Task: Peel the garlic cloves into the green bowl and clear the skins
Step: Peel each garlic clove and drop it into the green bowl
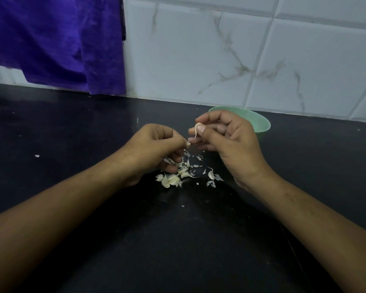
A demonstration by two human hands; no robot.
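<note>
A white tiled wall [220, 49] fills the back, with a purple cloth [51, 39] hanging over its left part. Below runs a black surface [72, 123]. My two bare forearms reach in from the bottom corners and meet at the middle.

My right hand [226, 140] is raised in front of the green bowl [260, 123], which stands near the wall. The hand hides the bowl's inside, so I cannot tell what it holds. My left hand [154, 144] hovers just beside the right one, fingers curled.

Under my hands lies a small heap of garlic cloves [173, 178] mixed with torn skins [211, 176].

My right fingers pinch one pale clove [198, 126], a strip of skin trailing from it. My left fingers nip a tiny scrap of skin [189, 144].

The clove is likely light, firm and slightly slick; the skin papery and quick to tear, best taken at a loose edge near the tip.
</note>
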